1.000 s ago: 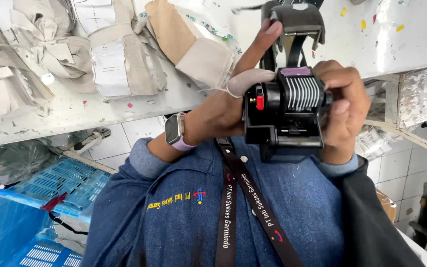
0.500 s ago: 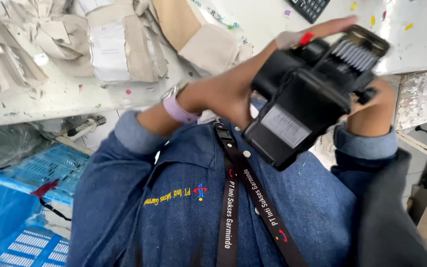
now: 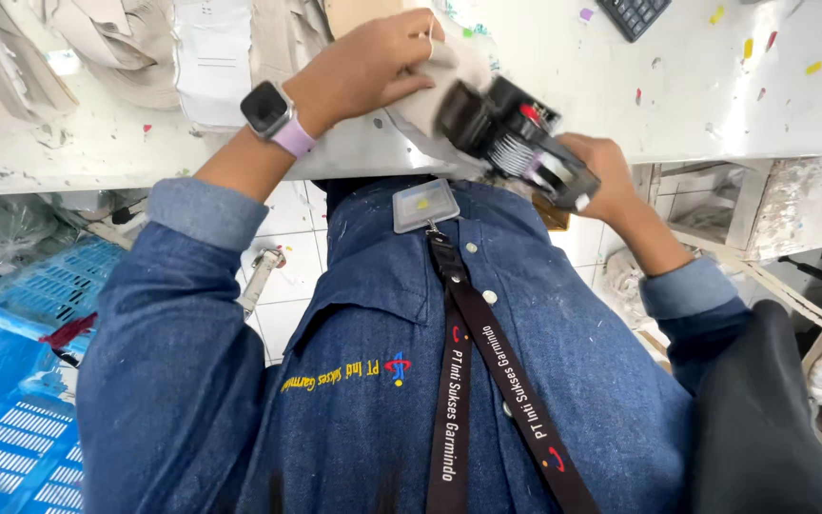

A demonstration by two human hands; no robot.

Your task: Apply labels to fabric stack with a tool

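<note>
Your right hand point(image 3: 611, 176) grips the black hand-held labelling gun point(image 3: 516, 143) by its handle, its head tipped toward the beige fabric piece point(image 3: 435, 81) at the counter's near edge. Your left hand point(image 3: 363, 62) is closed over that piece, pinning it against the white counter point(image 3: 696, 105). The gun looks to be touching the fabric, though motion blur there makes the contact uncertain.

As for progress, I'd judge you are mid-stamp on this one piece: it is held and the gun is brought to it, but no fresh label shows on it. The heap of beige garment pieces point(image 3: 116, 48) to your left appears to be waiting; nothing shows which of them are already marked.

By count: one labelling gun, one piece under your hand, one heap whose pieces overlap too much to number, one dark keypad point(image 3: 632, 14) at the counter's far edge, several small coloured paper scraps point(image 3: 748, 48) scattered on the counter, one watch point(image 3: 273, 114) on your left wrist, one badge point(image 3: 425, 205) on a lanyard, and blue plastic crates point(image 3: 21, 381) below on your left.
</note>
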